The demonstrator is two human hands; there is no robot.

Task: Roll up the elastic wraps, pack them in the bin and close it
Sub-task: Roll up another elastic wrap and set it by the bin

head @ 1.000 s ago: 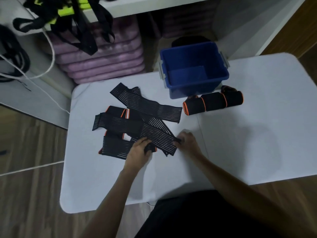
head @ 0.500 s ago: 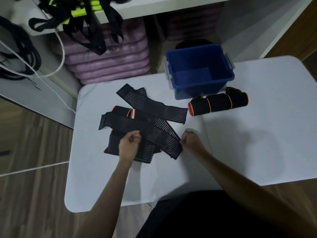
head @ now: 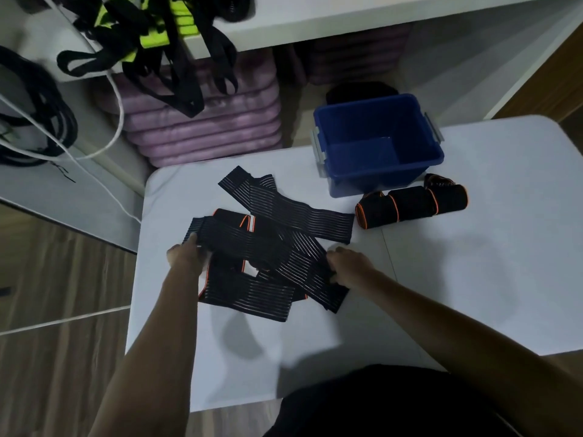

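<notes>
Ribbed black elastic, striped with pale threads and edged in orange, sits pinched in both hands: the left hand (head: 186, 254) clamps the far-left end of one flat wrap (head: 239, 244), the right hand (head: 348, 266) grips the same strip's lower right stretch. Beneath it, more loose wraps (head: 284, 209) criss-cross on the smooth white table (head: 473, 263). Well beyond the fingers, rolled wraps (head: 410, 205) lie just beside the open, glossy blue bin (head: 378, 171).
</notes>
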